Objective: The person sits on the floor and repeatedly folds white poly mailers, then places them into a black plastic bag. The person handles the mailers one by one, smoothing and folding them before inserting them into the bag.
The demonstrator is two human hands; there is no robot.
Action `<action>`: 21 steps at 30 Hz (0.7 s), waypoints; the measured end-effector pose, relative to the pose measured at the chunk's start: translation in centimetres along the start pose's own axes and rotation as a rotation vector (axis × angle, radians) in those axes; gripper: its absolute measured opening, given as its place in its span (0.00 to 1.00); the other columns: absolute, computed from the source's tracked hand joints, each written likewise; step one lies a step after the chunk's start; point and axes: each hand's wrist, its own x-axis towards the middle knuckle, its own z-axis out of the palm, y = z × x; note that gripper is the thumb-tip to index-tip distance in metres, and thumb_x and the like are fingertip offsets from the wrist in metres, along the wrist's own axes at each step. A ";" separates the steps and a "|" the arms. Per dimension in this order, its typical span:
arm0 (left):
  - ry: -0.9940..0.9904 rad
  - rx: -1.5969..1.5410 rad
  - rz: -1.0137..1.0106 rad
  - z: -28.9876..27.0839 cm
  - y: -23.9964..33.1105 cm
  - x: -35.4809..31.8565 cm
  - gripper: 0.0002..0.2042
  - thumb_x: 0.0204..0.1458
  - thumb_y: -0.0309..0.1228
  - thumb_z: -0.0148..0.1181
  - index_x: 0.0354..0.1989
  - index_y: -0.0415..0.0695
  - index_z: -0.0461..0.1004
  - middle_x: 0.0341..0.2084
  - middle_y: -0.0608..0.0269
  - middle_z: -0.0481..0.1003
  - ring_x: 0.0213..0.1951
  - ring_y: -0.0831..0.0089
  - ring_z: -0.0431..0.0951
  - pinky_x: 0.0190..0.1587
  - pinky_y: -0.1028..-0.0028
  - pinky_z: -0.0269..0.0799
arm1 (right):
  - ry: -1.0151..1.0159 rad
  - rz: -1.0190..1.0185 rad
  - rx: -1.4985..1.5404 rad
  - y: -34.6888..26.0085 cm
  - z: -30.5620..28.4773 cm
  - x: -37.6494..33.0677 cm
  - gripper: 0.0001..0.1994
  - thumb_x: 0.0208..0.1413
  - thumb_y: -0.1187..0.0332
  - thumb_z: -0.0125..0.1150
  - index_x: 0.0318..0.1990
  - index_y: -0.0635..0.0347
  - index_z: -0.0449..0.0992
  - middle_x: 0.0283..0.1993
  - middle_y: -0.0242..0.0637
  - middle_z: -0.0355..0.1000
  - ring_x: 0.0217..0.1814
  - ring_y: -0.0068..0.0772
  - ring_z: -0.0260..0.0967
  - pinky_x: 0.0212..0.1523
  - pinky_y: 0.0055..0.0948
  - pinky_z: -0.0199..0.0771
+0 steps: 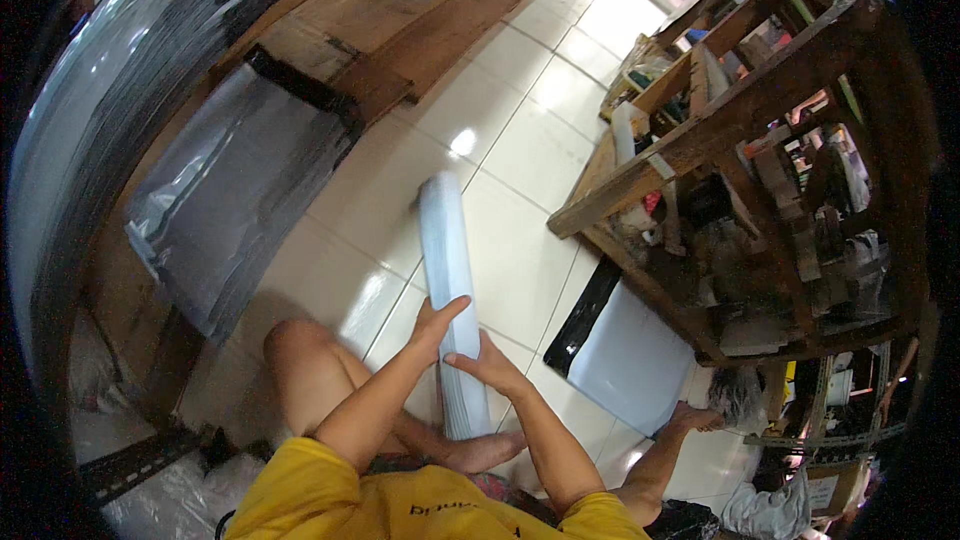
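Note:
A long, narrow bundle of pale bluish-white plastic sheets (447,240), rolled or folded lengthwise, stretches away from me over the tiles. Its near end lies by my crossed shin. My left hand (436,328) grips the bundle from the left near its middle, thumb across the top. A little nearer to me, my right hand (487,365) clasps it from the right, with its thumb on top too. The fingers underneath are mostly hidden. To the right, beside my foot, lies a flat pale plastic bag or stack of bags (632,345) with a black edge strip.
I sit on a white tiled floor (515,150). At left, grey plastic sheeting (240,180) with a black edge lies on brown cardboard (420,0), beside clear-wrapped material (90,130). A wooden rack (720,80) crowded with goods stands at right. A white cloth bundle (770,508) rests lower right.

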 end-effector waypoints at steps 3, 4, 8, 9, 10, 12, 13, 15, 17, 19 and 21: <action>0.126 0.256 0.101 0.9 -0.2 -1.5 0.39 0.49 0.40 0.74 0.62 0.30 0.60 0.51 0.44 0.74 0.51 0.56 0.77 0.53 0.62 0.76 | 0.150 -0.004 -0.163 1.2 1.1 -1.1 0.52 0.46 0.52 0.79 0.71 0.65 0.52 0.64 0.60 0.67 0.66 0.53 0.68 0.65 0.43 0.69; 0.105 0.234 0.171 1.5 0.2 -2.1 0.39 0.48 0.39 0.74 0.62 0.30 0.60 0.51 0.44 0.74 0.51 0.57 0.77 0.53 0.62 0.75 | 0.197 -0.035 -0.184 0.7 1.5 -1.7 0.52 0.45 0.54 0.80 0.71 0.66 0.51 0.63 0.61 0.67 0.66 0.54 0.68 0.64 0.44 0.70; -0.011 0.274 0.466 4.2 3.2 -4.8 0.41 0.45 0.36 0.76 0.62 0.32 0.58 0.51 0.43 0.73 0.52 0.56 0.77 0.54 0.60 0.74 | 0.340 -0.213 -0.255 -4.0 0.9 -4.0 0.52 0.42 0.60 0.81 0.69 0.67 0.50 0.62 0.59 0.68 0.65 0.54 0.69 0.62 0.45 0.71; -0.050 0.347 0.560 4.9 4.3 -5.6 0.41 0.45 0.36 0.76 0.63 0.33 0.58 0.51 0.43 0.73 0.52 0.55 0.77 0.54 0.60 0.74 | 0.357 -0.234 -0.268 -5.4 0.5 -4.4 0.51 0.42 0.61 0.81 0.69 0.66 0.51 0.61 0.59 0.68 0.65 0.54 0.69 0.62 0.45 0.71; -0.097 0.412 0.659 5.5 5.5 -6.4 0.41 0.44 0.36 0.77 0.63 0.33 0.58 0.51 0.42 0.73 0.53 0.55 0.77 0.55 0.59 0.73 | 0.381 -0.256 -0.288 -7.1 -0.1 -5.0 0.51 0.41 0.63 0.81 0.68 0.66 0.51 0.61 0.58 0.68 0.64 0.54 0.69 0.61 0.45 0.71; -0.186 0.535 0.802 6.2 7.8 -8.0 0.43 0.43 0.35 0.77 0.65 0.35 0.56 0.51 0.42 0.73 0.53 0.51 0.77 0.55 0.58 0.73 | 0.312 -0.329 -0.303 -10.2 -2.1 -6.6 0.52 0.39 0.66 0.82 0.69 0.65 0.51 0.61 0.54 0.68 0.65 0.50 0.68 0.65 0.43 0.67; -0.237 0.580 0.871 6.4 8.8 -8.8 0.44 0.42 0.35 0.77 0.65 0.36 0.55 0.51 0.42 0.73 0.53 0.50 0.77 0.55 0.58 0.73 | 0.286 -0.352 -0.271 -11.6 -3.0 -7.5 0.53 0.38 0.68 0.82 0.70 0.65 0.51 0.62 0.50 0.68 0.65 0.46 0.66 0.67 0.41 0.65; -0.321 0.705 1.023 5.9 9.0 -8.7 0.48 0.38 0.33 0.80 0.67 0.37 0.54 0.53 0.43 0.71 0.54 0.47 0.75 0.56 0.57 0.73 | 0.154 -0.344 -0.307 -14.1 -5.0 -8.9 0.56 0.33 0.72 0.84 0.72 0.65 0.53 0.67 0.41 0.65 0.68 0.41 0.64 0.71 0.39 0.60; -0.428 0.841 1.069 4.4 6.6 -5.9 0.50 0.36 0.33 0.81 0.67 0.37 0.54 0.54 0.43 0.70 0.56 0.47 0.74 0.57 0.58 0.72 | 0.225 -0.467 -0.247 -13.6 -4.6 -9.8 0.58 0.28 0.65 0.88 0.71 0.62 0.58 0.70 0.39 0.61 0.69 0.39 0.62 0.72 0.38 0.60; -0.474 0.700 0.926 3.1 3.8 -4.4 0.52 0.34 0.33 0.83 0.67 0.38 0.53 0.56 0.43 0.68 0.58 0.47 0.72 0.60 0.59 0.71 | 0.288 -0.481 -0.288 -15.5 -3.8 -10.3 0.58 0.30 0.58 0.88 0.72 0.59 0.57 0.71 0.37 0.60 0.69 0.40 0.62 0.72 0.38 0.60; -0.357 0.973 1.017 1.4 1.3 -2.8 0.53 0.34 0.33 0.84 0.68 0.38 0.53 0.56 0.44 0.69 0.58 0.47 0.72 0.60 0.59 0.71 | 0.394 -0.693 -0.639 -14.8 -3.4 -9.3 0.58 0.33 0.53 0.87 0.73 0.57 0.56 0.71 0.36 0.59 0.70 0.41 0.61 0.72 0.38 0.59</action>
